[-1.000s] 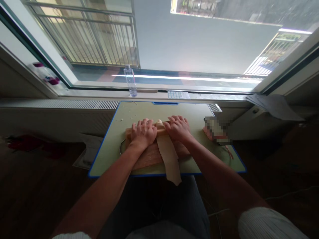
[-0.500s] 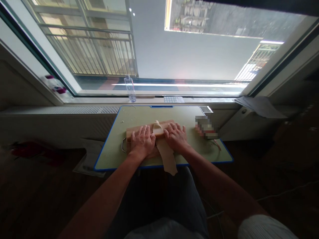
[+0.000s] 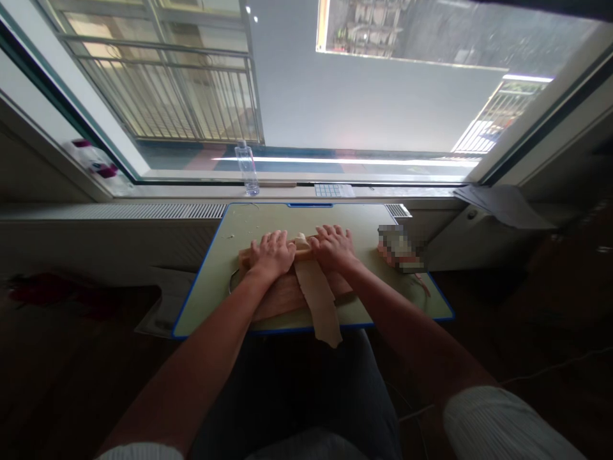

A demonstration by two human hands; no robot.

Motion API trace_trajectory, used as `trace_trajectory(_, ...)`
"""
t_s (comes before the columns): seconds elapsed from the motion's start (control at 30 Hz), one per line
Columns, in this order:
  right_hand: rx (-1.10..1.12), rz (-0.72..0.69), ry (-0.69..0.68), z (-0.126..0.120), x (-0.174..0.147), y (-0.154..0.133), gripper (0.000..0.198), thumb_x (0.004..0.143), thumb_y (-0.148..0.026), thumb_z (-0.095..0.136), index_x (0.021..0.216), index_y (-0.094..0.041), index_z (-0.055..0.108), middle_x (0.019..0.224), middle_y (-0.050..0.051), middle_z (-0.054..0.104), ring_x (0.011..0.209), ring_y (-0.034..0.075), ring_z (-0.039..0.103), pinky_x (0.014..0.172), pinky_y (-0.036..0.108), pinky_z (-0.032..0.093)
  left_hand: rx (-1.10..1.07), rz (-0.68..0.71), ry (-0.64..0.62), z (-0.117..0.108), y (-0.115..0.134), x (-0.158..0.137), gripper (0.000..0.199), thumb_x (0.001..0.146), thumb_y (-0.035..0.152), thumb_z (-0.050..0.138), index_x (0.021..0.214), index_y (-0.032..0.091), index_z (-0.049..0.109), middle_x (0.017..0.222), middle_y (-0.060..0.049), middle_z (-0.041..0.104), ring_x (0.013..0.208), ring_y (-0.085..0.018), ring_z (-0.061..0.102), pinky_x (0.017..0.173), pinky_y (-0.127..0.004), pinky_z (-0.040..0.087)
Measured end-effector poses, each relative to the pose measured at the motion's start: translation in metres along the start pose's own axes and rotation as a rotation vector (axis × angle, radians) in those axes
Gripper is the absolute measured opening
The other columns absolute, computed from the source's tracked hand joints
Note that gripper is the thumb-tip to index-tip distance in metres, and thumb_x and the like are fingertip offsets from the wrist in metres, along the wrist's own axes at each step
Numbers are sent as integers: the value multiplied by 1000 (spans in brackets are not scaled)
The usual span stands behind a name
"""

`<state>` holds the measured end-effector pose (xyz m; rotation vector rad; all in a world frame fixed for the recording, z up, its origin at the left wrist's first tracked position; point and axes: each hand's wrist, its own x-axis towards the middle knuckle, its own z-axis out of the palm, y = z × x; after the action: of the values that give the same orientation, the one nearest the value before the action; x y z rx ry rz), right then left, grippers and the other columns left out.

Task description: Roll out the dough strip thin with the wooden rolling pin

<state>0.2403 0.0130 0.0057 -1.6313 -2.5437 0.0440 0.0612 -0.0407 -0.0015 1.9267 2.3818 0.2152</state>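
My left hand and my right hand lie palm down on a wooden rolling pin, fingers stretched forward over it and not wrapped around it. Between the hands, a short stretch of the pin shows. Under it runs a long flat strip of dough, its near end hanging over the table's front edge. A small curl of dough sticks up just beyond the pin. Beneath is a wooden cutting board, set at a slant, with a metal handle at its left, partly hidden by my left arm.
The board rests on a small blue-edged table. A blurred-out object lies at its right. Dough crumbs dot the far left. On the windowsill stand a clear bottle and a second bottle. Papers lie at right.
Both hands have moved forward, away from me, with the rolling pin. More of the dough strip and the board shows on the near side, and less dough shows beyond the pin.
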Motion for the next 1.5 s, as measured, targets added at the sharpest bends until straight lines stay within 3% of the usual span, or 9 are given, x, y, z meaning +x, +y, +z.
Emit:
trace_trajectory(0.23,104,44,-51,6,33,8,68,111,-61,31,166,-25,48,172,10,47,155,35,40,127,59,32,-15,-11,-100,-7,-3,24,69,107,51,25,168,25,43,177,-9,41,160,-32,39,131,-64,28)
trace_trajectory(0.4,80,74,-153,-2,45,6,56,111,-62,38,155,-36,60,164,10,56,148,36,47,120,61,39,-23,-10,-147,-7,-4,25,70,107,51,24,169,24,42,177,-10,41,161,-33,38,131,-65,27)
trace_trajectory(0.57,-57,-27,-75,-10,52,2,47,106,-52,54,141,-27,73,153,16,63,145,41,46,122,70,30,-33,49,-168,-7,-9,34,67,106,49,26,164,24,48,175,-12,44,159,-35,41,129,-66,31)
trace_trajectory(0.7,-9,4,-82,-9,56,3,44,110,-40,43,136,-23,74,144,17,68,137,35,54,115,59,41,-118,-91,-205,-11,-13,53,62,104,47,30,156,26,55,168,-12,52,153,-32,49,125,-56,42)
trace_trajectory(0.8,51,72,-119,-8,58,4,48,113,-42,36,139,-25,73,145,16,67,135,34,55,111,53,45,-103,-174,-150,-12,-14,63,58,103,47,36,152,27,59,164,-14,55,151,-34,50,122,-55,45)
trace_trajectory(0.97,25,32,-144,-6,57,6,46,113,-53,44,142,-31,72,151,15,63,140,36,50,114,56,41,-8,-33,-108,-9,-14,66,54,101,36,40,150,29,61,164,-14,54,151,-35,47,125,-63,37)
trace_trajectory(1.13,55,67,-131,-1,58,8,50,114,-52,38,145,-28,69,152,16,61,140,35,50,113,55,42,42,117,-62,-8,-16,69,51,101,31,40,146,27,64,159,-13,57,147,-32,50,125,-57,36)
trace_trajectory(1.3,103,121,-122,5,61,9,53,113,-54,38,155,-31,61,161,15,55,144,36,47,116,58,39,10,54,-99,-4,-19,71,49,103,36,39,144,28,64,156,-13,59,143,-32,53,121,-53,43)
trace_trajectory(1.5,77,75,-110,8,51,10,54,110,-61,42,155,-37,61,166,11,52,149,39,41,119,62,35,-34,19,-98,-3,-19,60,56,103,38,35,154,27,58,166,-13,50,149,-34,48,124,-59,39)
